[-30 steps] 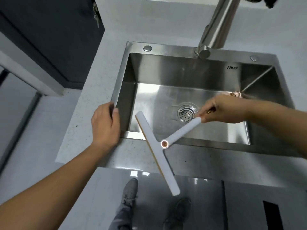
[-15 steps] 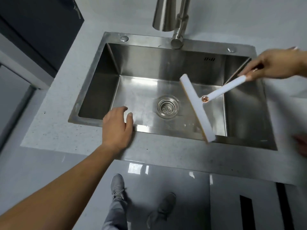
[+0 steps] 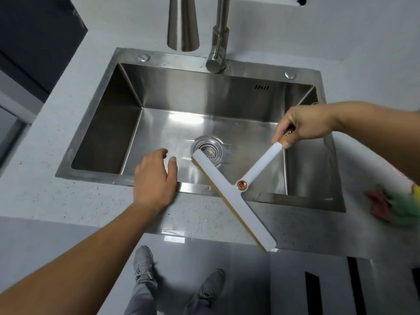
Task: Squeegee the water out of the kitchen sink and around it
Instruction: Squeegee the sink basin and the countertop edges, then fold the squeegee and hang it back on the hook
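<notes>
The right hand (image 3: 304, 126) grips the end of the squeegee (image 3: 231, 196) handle, its fingers (image 3: 284, 129) curled round the copper-coloured tip. From those fingers the white handle runs down to the blade, which lies slantwise. One end is over the drain (image 3: 208, 147), close beside the fingers (image 3: 159, 154) of the left hand (image 3: 154, 180); the other reaches out past the front edge of the desk (image 3: 79, 205). Whether the rubber edge touches anything I cannot tell; it looks lifted. The left hand rests on the front rim of the sink (image 3: 109, 123), its fingers relaxed and holding nothing. The step in hand seems to be placing the blade for a stroke. Next, the blade probably needs lowering flat onto the wet steel, then drawing toward the drain with even pressure.
</notes>
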